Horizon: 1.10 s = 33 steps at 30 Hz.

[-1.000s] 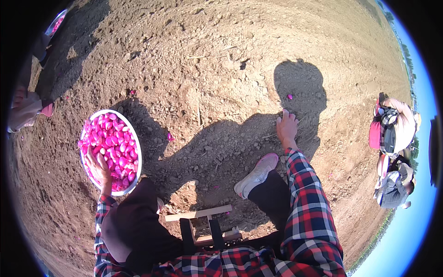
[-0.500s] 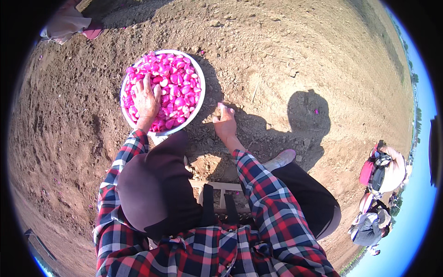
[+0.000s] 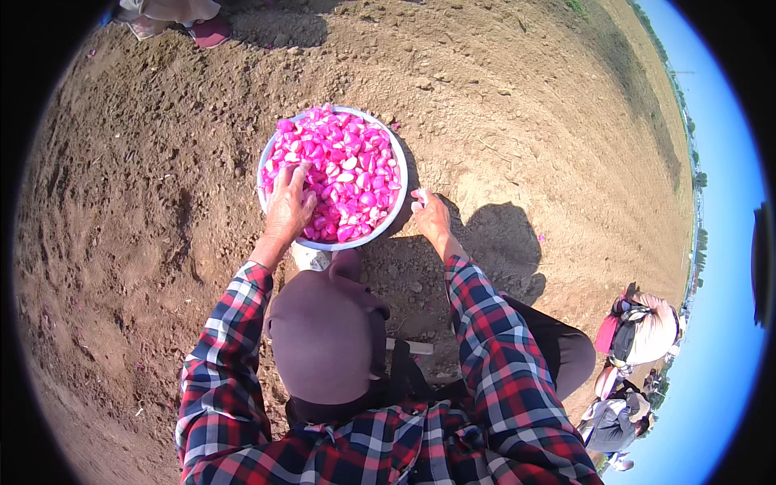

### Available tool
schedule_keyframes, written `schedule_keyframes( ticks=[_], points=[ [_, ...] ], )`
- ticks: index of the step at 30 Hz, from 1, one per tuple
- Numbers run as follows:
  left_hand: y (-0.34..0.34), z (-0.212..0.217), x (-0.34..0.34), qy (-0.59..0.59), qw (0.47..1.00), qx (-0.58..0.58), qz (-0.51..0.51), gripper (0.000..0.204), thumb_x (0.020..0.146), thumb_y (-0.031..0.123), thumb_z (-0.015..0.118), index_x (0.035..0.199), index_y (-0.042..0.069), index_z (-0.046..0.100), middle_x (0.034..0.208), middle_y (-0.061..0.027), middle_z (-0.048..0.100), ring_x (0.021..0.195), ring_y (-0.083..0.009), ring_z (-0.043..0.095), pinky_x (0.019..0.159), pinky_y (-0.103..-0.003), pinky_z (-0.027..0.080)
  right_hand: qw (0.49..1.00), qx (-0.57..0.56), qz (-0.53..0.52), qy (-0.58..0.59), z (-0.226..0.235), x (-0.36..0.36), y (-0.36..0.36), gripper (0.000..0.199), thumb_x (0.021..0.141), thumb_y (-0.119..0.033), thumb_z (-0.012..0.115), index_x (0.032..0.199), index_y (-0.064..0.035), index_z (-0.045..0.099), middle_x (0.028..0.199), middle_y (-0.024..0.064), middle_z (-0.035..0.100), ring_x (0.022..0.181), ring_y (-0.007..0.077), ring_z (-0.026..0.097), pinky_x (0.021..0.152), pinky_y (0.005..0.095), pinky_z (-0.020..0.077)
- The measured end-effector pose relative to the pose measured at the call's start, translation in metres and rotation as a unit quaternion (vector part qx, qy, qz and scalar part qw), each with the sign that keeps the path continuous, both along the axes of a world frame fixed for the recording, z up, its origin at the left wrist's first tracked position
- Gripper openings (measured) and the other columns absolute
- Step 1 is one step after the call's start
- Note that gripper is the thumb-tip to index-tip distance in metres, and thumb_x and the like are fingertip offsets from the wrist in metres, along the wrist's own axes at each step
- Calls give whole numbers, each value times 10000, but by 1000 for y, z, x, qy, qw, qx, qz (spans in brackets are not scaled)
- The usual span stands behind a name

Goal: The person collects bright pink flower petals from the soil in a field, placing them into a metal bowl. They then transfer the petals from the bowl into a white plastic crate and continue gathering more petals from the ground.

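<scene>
A round white basin (image 3: 402, 184) heaped with bright pink cloves (image 3: 356, 166), which look like coated garlic cloves, sits in front of me. My left hand (image 3: 288, 208) rests on the pile at the basin's left side, fingers bent and thumb apart; some fingertips are hidden. Just off the right rim is my right hand (image 3: 432, 217), its fingers drawn together in a pinch. Something pale shows at those fingertips, too small to name.
Dry, cloddy soil (image 3: 145, 202) surrounds the basin. Another person's shoe (image 3: 212, 32) stands at the far left. At the right, a person in a pale top (image 3: 651, 331) and a person in grey (image 3: 613, 427) bend low. My dark-clad knee (image 3: 323, 339) is just below the basin.
The basin appears further right and slightly lower as the view shifts. My left hand has moved toward the basin's left edge, its fingers more bent. My right hand stays beside the rim, pinched.
</scene>
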<state>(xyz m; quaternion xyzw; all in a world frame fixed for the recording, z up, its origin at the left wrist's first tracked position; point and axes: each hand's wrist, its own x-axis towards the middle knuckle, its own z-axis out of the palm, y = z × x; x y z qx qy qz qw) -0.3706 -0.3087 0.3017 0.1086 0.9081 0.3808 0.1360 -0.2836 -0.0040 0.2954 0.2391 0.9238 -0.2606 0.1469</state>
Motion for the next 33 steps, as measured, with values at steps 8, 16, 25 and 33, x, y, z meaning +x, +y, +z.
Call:
schedule_keyframes(
  ticks=[8, 16, 25, 33],
  points=[
    [-27, -2, -7, 68, 997, 19, 5, 558, 771, 79, 608, 1307, 130, 463, 1311, -133, 434, 1218, -323, 428, 1029, -446, 294, 983, -31, 146, 107, 47, -85, -75, 286, 812, -211, 630, 1053, -74, 561, 986, 174, 615, 872, 361, 621, 759, 447, 484],
    [-14, -17, -29, 63, 996, -31, 45, 547, 771, 84, 582, 1303, 121, 458, 1344, -149, 399, 1222, -333, 420, 1026, -483, 281, 972, 70, 209, 79, 24, -123, -102, 397, 827, -273, 625, 1123, -57, 473, 1014, 229, 606, 800, 395, 641, 653, 508, 497],
    [-22, -35, -46, 80, 995, -1, 51, 485, 821, 138, 532, 1297, 75, 457, 1298, -169, 402, 1190, -337, 435, 1008, -407, 351, 869, -446, -126, 172, 15, -105, 6, 292, 876, -320, 630, 913, -31, 611, 783, 7, 619, 685, 81, 565, 590, 253, 460],
    [-24, -53, -63, 86, 994, -47, 46, 520, 856, 236, 543, 1341, 92, 420, 1263, -184, 421, 1190, -349, 431, 1007, -431, 352, 913, -298, -279, 28, -48, -133, 136, 333, 863, -376, 625, 874, -43, 615, 697, 51, 623, 495, 137, 597, 403, 261, 441]
  ],
)
